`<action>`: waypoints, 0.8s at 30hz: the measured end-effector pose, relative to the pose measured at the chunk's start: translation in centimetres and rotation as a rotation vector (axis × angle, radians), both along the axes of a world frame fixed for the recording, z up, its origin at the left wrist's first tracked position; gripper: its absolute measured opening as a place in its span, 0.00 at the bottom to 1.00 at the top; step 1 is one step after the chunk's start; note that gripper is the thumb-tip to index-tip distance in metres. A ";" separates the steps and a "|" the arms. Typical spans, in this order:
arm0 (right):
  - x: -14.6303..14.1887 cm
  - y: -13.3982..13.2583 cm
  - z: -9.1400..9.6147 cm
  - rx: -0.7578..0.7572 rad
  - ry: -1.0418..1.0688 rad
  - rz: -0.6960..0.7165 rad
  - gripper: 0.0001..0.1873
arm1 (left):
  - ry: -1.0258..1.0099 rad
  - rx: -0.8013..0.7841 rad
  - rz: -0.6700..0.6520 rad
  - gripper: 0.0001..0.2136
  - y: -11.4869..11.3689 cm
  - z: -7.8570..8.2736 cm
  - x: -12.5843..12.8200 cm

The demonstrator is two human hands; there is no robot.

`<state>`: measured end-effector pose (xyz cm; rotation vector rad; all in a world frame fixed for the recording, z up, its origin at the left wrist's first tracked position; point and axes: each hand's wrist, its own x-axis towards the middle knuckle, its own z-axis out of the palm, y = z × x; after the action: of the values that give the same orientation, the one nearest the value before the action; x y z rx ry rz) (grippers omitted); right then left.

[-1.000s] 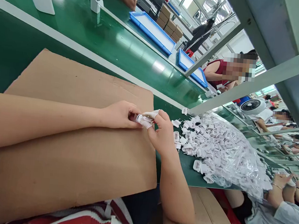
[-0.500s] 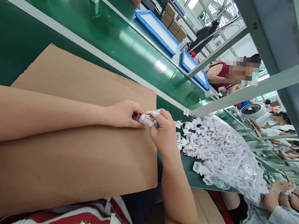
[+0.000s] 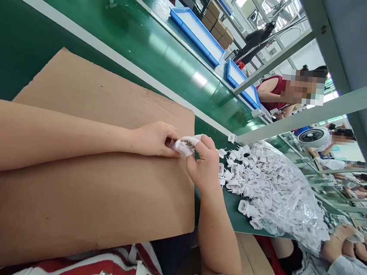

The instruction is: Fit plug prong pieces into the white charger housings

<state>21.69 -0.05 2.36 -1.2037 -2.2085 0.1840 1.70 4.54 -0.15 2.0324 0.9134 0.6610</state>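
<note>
Over the right end of the brown cardboard sheet (image 3: 100,190), my two hands meet. My left hand (image 3: 152,139) is closed, thumb and fingertips pinching a small white plastic part (image 3: 173,145) that the fingers mostly hide. From the right, my right hand (image 3: 203,161) pinches at the same part, with white coverings (image 3: 189,141) on its thumb and finger. The exact shape of the part cannot be made out. Just right of my right hand lies a heap of small white plastic parts (image 3: 245,171), some with thin prongs.
Clear plastic bagging (image 3: 288,195) covers much of the heap. A green conveyor (image 3: 140,49) runs behind a pale rail, with blue trays (image 3: 196,35) beyond it. A metal post (image 3: 303,110) and a white fan (image 3: 315,137) stand right. Co-workers sit across and to the right.
The view has shifted slightly. Both hands stay together on the small white part, with only slight finger movement.
</note>
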 end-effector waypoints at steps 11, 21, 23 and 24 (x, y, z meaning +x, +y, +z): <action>-0.4 0.6 0.9 -0.033 -0.086 -0.035 0.14 | -0.008 -0.024 0.036 0.15 -0.2 0.2 0.1; 0.0 0.7 0.9 -0.030 -0.123 -0.090 0.09 | 0.017 -0.010 0.038 0.15 -0.3 0.4 0.2; -0.1 1.0 1.0 -0.109 -0.087 -0.107 0.10 | 0.038 -0.007 0.052 0.16 -0.3 0.3 0.2; -0.2 1.1 1.0 -0.126 -0.082 -0.121 0.11 | 0.044 -0.008 0.058 0.17 -0.3 0.3 0.2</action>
<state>21.46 1.00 3.39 -1.4333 -2.2130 0.2306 1.88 4.24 0.16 2.0269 1.0023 0.6456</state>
